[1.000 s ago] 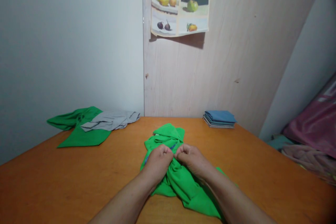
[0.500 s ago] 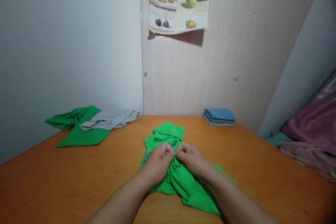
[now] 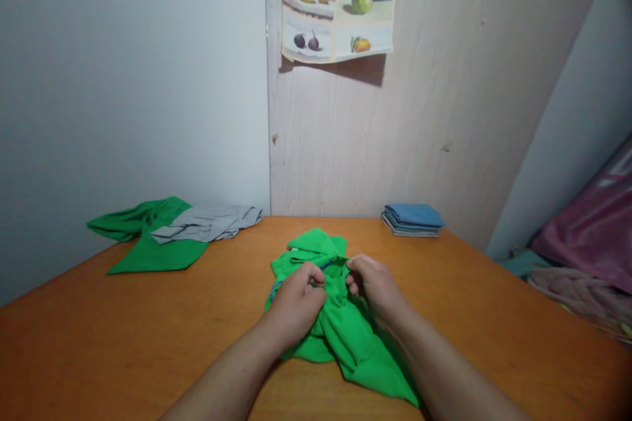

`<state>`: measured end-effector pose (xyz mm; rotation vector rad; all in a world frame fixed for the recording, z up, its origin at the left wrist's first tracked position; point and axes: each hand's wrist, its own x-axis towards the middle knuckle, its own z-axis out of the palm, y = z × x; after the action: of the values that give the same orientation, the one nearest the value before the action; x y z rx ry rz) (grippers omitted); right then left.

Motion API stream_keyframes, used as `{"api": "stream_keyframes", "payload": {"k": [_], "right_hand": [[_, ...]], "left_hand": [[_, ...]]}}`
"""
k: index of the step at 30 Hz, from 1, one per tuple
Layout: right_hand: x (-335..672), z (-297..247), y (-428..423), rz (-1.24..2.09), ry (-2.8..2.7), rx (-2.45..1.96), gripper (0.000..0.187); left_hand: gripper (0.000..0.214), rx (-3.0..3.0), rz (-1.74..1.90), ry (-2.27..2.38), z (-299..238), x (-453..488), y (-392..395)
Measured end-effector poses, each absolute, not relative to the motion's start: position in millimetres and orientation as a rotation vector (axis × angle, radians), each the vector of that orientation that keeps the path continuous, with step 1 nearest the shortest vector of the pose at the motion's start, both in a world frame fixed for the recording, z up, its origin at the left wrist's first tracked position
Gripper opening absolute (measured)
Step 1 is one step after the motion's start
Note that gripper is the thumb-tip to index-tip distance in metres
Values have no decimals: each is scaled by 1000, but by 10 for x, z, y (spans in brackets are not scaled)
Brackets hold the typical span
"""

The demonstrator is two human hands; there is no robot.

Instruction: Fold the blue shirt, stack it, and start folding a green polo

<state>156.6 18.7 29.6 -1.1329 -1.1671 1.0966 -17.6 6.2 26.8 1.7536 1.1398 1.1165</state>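
A crumpled bright green garment (image 3: pixel 355 342) with a bit of blue pattern lies on the table in front of me. My left hand (image 3: pixel 301 299) is closed on its middle, fingers curled into the fabric. To the right, my right hand (image 3: pixel 372 286) pinches a fold of the same garment between thumb and forefinger, lifting it a little. A small gap separates the two hands, with bunched green fabric between them. Part of the cloth is hidden under my hands and right forearm.
On the orange-brown table (image 3: pixel 148 335), another green cloth (image 3: pixel 162 260) lies at the back left with a grey cloth (image 3: pixel 212 223) over it. A stack of folded cloths (image 3: pixel 413 220) stands at the back right. Pink fabric (image 3: pixel 592 223) is beyond the right edge.
My right hand has moved up and to the right, drawing a fold of the green garment with it. My left hand has stayed nearly in place. The hands are farther apart.
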Motion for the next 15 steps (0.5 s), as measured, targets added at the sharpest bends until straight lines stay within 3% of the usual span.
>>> {"api": "stream_keyframes", "payload": {"k": [9,15], "right_hand": [[1703,245,309,1098,-1018,-1038,32],[1810,127,444,817,-1186,-1214,27]], "left_hand": [[11,2068,1235,1356,275,-273,116],[16,2042,1334,1549,377,-487,225]]}}
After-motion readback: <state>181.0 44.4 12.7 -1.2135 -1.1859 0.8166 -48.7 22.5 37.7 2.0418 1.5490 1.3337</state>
